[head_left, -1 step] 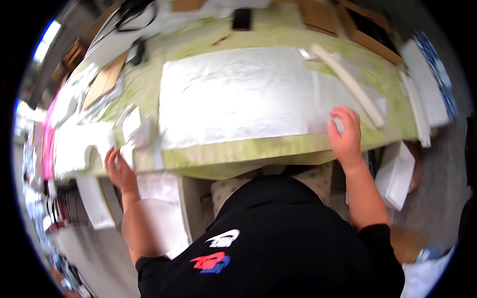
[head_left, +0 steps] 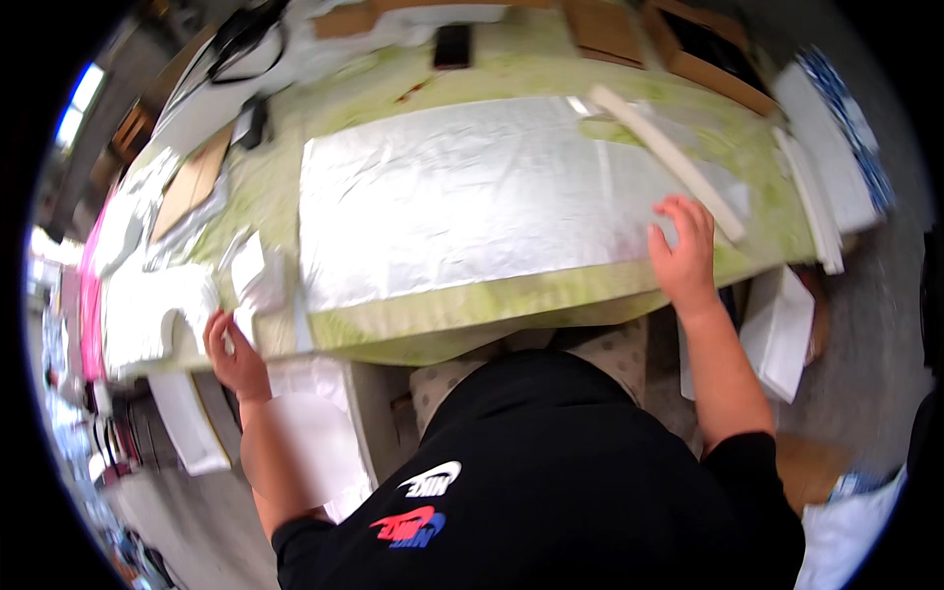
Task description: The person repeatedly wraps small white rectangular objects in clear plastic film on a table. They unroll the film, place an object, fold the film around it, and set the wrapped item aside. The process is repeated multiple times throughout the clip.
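A large silvery-white sheet (head_left: 442, 197) lies spread over the middle of the table, slightly creased. My right hand (head_left: 686, 258) hovers at its right near corner, fingers bent with a gap to the thumb, and nothing shows in it. Beyond that hand, a long cream-coloured roll or strip (head_left: 678, 167) lies slanting across the sheet's right end. My left hand (head_left: 238, 362) is at the table's near left edge, its fingers loosely bent and apart, holding nothing I can see. Closest to it are a white curved piece (head_left: 138, 305) and a small white packet (head_left: 260, 275).
A yellow-green cover (head_left: 462, 300) drapes the table. At the back lie a dark phone-like object (head_left: 452, 47), a cardboard box (head_left: 708, 54) and a black strapped bag (head_left: 246, 39). Flat cardboard (head_left: 197, 182) rests on the left. White boxes (head_left: 777, 334) stand below the right edge.
The whole view has shifted a little, so the table appears slightly further left. My hands keep nearly the same pose, and nothing has been picked up or put down.
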{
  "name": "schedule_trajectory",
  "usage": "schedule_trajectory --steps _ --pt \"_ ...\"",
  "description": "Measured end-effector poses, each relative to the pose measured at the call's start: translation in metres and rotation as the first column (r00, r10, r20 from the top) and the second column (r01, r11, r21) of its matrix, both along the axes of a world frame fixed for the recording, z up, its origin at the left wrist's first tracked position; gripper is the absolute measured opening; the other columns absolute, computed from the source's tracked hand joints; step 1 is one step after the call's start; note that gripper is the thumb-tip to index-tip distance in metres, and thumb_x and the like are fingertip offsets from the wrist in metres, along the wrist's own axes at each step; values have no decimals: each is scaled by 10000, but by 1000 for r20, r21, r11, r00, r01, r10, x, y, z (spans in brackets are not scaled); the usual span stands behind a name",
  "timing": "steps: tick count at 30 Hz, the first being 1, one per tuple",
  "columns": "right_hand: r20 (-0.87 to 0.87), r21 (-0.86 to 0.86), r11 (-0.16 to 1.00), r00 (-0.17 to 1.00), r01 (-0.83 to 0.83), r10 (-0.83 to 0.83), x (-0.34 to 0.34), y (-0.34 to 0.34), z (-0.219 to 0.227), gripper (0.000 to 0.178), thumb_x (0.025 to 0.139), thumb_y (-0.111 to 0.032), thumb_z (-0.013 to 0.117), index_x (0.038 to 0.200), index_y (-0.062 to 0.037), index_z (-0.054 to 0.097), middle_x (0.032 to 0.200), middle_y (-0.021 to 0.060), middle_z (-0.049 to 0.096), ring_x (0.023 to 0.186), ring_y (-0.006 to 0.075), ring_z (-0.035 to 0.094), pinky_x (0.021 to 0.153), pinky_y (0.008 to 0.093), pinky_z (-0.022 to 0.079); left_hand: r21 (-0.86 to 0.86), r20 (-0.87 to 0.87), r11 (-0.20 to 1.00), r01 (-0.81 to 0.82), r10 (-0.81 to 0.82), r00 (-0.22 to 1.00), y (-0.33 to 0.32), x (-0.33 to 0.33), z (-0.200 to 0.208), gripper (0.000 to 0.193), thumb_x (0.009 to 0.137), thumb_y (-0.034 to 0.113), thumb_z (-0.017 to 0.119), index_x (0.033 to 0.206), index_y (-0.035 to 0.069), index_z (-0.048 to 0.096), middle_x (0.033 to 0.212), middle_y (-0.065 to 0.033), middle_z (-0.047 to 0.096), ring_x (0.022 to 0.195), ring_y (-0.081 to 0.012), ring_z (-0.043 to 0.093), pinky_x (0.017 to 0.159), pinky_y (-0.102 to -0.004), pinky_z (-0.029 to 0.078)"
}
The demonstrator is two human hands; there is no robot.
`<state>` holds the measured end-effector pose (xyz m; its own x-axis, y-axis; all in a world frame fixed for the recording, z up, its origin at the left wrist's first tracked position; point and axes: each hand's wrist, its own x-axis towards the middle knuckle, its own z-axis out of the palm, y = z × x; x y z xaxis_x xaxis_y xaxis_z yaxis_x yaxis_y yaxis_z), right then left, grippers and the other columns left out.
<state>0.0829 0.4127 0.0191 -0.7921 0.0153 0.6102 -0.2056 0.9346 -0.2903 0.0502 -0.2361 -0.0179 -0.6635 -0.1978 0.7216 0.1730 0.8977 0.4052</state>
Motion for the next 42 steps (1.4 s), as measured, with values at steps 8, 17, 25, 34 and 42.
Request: schedule_trajectory --steps 8,17,25,34,42 --pt "395 324 894 815 309 -425 -15 138 -4 612 876 -139 659 1469 -242 546 1315 138 592 1216 357 558 1036 510 448 549 12 582 600 -724 690 169 -33 -5 182 947 -133 590 1048 -1 662 1150 -125 683 1109 -226 637 1013 -339 484" --pt "300 -110 981 946 163 -123 34 79 -1 601 886 -132 657 1472 -176 533 1087 189 637 1031 399 596 944 482 498 534 206 484 694 -870 449 338 -29 43 302 887 -28 691 1173 70 694 1347 -116 638 1216 -232 623 955 -345 507" --pt "206 -407 907 978 106 -21 54 -54 -15 599 867 -82 682 1444 -65 524 1201 215 558 1085 408 576 974 469 494 323 278 316 892 -933 229 453 -69 33 387 938 167 722 1319 112 678 1478 -176 552 1395 -392 491 1155 -466 412" --pt "135 -677 735 988 35 77 82 -33 -19 427 924 -130 703 1332 -53 602 1316 184 542 1171 363 588 995 403 512 -22 306 292 956 -909 284 496 -68 55 207 875 191 755 1040 71 720 1189 -116 712 1190 -374 619 1027 -492 473" --pt "107 -833 550 993 63 49 91 -14 -28 243 959 -52 681 1201 -48 661 1226 96 582 959 169 631 797 281 539 170 816 452 876 -563 133 594 -78 48 472 839 382 811 1166 62 698 1114 -124 713 1029 -282 688 907 -395 548"
